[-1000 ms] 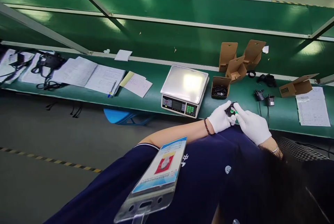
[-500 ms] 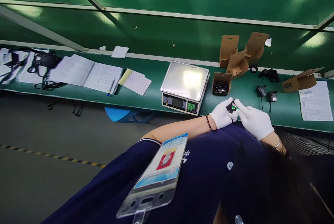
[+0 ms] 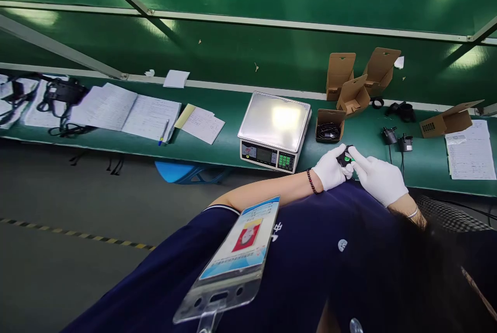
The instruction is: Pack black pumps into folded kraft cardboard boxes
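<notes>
White gloves cover both hands, which meet at the bench's front edge, close to my body. My left hand [image 3: 330, 168] is closed around a small black device with a green spot [image 3: 345, 158]; its exact kind is too small to make out. From the other side, my right hand [image 3: 378, 179] grips the same device, with thumb and fingers pressed against it. Just behind them stands an open cardboard box [image 3: 330, 116] with a coiled black cable [image 3: 328, 130] inside. A weighing scale [image 3: 274, 125] sits to the left of the hands.
Several open cardboard boxes [image 3: 352, 96] stand at the back. Right of my hands lie black power adapters [image 3: 389, 135], a box on its side [image 3: 446, 119] and a printed sheet [image 3: 469, 157]. An open notebook [image 3: 149, 115] and cabled black adapters [image 3: 64, 92] occupy the left. A badge [image 3: 240, 250] hangs in front.
The black device has turned very slightly between my fingers. Both hands stay in the same place and keep their grip; the view has shifted a little.
</notes>
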`<state>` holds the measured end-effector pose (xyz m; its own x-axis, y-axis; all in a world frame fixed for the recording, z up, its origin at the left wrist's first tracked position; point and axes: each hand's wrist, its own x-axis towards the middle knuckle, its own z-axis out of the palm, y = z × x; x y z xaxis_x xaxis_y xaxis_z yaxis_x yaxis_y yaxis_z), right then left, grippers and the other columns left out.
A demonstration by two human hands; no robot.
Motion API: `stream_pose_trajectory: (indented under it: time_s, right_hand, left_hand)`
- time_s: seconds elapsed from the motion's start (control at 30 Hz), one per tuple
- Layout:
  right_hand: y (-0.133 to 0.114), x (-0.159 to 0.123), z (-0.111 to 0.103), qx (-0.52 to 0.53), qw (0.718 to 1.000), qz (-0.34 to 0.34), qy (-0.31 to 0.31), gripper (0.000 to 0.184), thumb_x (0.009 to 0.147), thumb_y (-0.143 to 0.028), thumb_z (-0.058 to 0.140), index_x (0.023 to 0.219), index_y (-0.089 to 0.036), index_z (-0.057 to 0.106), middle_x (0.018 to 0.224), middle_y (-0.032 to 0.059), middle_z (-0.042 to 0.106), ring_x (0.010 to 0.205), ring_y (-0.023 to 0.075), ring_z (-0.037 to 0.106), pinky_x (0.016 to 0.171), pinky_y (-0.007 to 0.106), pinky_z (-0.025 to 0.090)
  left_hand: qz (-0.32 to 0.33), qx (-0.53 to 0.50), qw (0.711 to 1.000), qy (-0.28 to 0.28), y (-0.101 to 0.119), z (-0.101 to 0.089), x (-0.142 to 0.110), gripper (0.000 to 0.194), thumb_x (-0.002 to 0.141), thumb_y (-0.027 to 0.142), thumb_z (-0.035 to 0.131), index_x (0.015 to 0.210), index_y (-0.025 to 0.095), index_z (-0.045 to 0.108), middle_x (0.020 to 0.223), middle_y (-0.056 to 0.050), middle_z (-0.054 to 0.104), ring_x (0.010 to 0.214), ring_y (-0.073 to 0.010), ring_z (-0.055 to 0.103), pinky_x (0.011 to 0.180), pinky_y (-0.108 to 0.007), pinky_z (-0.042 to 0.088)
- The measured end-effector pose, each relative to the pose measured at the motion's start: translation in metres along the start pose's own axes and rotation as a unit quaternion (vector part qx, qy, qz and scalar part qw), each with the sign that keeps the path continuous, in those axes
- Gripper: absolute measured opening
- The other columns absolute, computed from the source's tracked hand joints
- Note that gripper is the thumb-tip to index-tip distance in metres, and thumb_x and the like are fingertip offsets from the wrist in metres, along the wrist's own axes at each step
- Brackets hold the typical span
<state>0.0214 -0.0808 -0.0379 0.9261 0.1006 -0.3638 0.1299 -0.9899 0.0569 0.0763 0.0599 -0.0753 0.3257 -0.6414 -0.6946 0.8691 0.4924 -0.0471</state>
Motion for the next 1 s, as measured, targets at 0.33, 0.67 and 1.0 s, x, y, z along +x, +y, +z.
stream_pose_trajectory:
  time_s: [0.33,0.67,1.0]
  right_hand:
    - [0.019,0.029,0.009,0.252,0.953,0.120,0.119,0.060,0.096,-0.058,0.045,0.144,-0.023,0.053,0.110,0.0100,0.074,0.096,0.0278,0.068,0.079,0.036,0.050]
    - [0.050,0.063,0.004,0.289,0.938,0.115,0.156,0.058,0.100,-0.051,0.037,0.148,-0.020,0.049,0.124,0.0123,0.070,0.106,0.0299,0.067,0.090,0.042,0.051]
    - [0.016,0.026,0.010,0.111,0.993,-0.026,0.034,0.051,0.104,-0.041,0.032,0.154,-0.033,0.041,0.106,0.0065,0.072,0.086,0.0215,0.067,0.067,0.028,0.044]
  left_hand:
    - [0.001,0.020,1.000,-0.023,0.009,0.003,0.003,0.045,0.103,0.047,0.035,0.077,0.015,0.051,0.069,-0.006,0.055,0.045,-0.0079,0.047,0.042,-0.017,0.037]
    - [0.002,-0.004,1.000,-0.014,0.012,0.003,0.001,0.050,0.103,0.050,0.029,0.077,0.014,0.051,0.070,-0.009,0.055,0.047,-0.0079,0.044,0.040,-0.016,0.034]
    - [0.054,-0.025,0.998,-0.004,0.014,0.003,0.010,0.044,0.104,0.047,0.031,0.082,0.016,0.052,0.066,-0.003,0.052,0.043,-0.0089,0.044,0.037,-0.017,0.031]
